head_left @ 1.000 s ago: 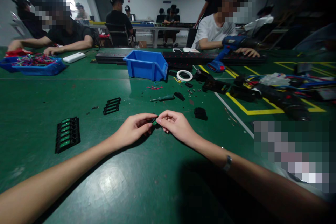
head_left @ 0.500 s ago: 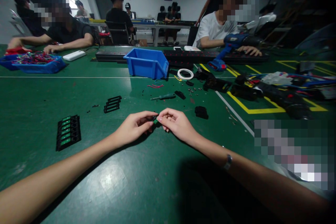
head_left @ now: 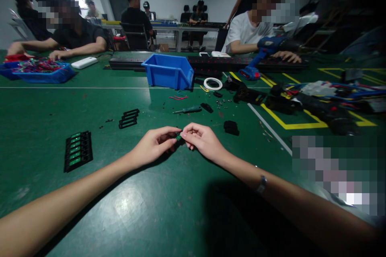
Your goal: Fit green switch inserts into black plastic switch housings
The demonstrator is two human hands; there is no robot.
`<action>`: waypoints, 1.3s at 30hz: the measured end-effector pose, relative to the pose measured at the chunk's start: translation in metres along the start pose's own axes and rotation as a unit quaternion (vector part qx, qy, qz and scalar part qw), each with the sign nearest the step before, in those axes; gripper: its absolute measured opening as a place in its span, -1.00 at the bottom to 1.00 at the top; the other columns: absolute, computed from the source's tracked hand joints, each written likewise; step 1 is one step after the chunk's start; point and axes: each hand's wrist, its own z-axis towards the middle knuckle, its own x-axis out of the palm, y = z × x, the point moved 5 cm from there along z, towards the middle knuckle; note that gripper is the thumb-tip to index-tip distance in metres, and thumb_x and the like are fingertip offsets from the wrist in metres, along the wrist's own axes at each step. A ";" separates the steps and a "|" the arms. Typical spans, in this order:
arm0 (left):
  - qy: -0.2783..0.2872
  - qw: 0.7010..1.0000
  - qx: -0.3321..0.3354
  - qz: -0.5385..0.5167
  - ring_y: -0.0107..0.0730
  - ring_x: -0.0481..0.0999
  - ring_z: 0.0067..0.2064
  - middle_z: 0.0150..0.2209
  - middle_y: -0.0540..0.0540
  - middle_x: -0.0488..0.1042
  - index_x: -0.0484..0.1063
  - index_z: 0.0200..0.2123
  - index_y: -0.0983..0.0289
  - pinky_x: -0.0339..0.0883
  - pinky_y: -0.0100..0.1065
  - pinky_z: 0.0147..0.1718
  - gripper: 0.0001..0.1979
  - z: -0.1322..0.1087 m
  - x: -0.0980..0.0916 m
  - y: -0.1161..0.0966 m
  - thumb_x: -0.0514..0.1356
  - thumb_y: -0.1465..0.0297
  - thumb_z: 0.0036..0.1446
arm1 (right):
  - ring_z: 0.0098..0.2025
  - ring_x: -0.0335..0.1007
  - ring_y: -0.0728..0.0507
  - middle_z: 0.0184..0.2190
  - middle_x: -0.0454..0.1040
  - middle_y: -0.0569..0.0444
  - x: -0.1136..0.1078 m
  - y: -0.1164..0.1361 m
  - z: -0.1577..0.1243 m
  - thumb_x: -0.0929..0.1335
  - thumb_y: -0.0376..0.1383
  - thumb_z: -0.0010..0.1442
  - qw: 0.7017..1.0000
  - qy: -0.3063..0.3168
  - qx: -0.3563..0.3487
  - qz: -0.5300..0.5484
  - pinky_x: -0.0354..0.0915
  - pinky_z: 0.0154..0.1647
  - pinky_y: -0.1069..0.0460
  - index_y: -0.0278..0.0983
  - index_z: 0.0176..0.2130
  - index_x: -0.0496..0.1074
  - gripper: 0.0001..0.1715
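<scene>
My left hand [head_left: 157,141] and my right hand [head_left: 202,139] meet above the table, fingertips almost touching. Between them is a small green circuit board [head_left: 179,138], pinched by both hands; a dark part seems to sit with it, mostly hidden by the fingers. To the left lies a row of black holders with green boards in them [head_left: 77,151]. Black rectangular frames [head_left: 129,119] lie beyond my left hand. A stack of small black parts [head_left: 230,127] rests to the right of my right hand. Past my fingers lies a screwdriver [head_left: 190,110] with a green handle.
A blue bin [head_left: 169,73] stands further back, beside a white ring [head_left: 212,84] and scattered screws [head_left: 221,103]. A blue cordless drill [head_left: 256,59] is at the back right, near bundled cables [head_left: 328,90]. Co-workers sit across the table, one by a tray of wires [head_left: 45,73].
Both hands stay in almost the same place around the green circuit board, with only slight finger movement. The whole view has shifted very slightly.
</scene>
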 end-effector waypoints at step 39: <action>-0.052 0.997 -0.022 -0.053 -0.26 0.64 -0.22 -0.15 0.21 0.60 0.46 0.13 0.36 0.52 -0.35 -0.32 -0.61 0.003 0.002 0.005 0.25 0.33 0.28 | -0.45 0.37 -0.05 -0.48 0.41 0.13 0.003 0.000 -0.006 0.39 -0.15 0.31 0.993 -0.090 -0.046 -0.053 0.28 -0.42 0.05 -0.25 -0.28 0.42 -0.78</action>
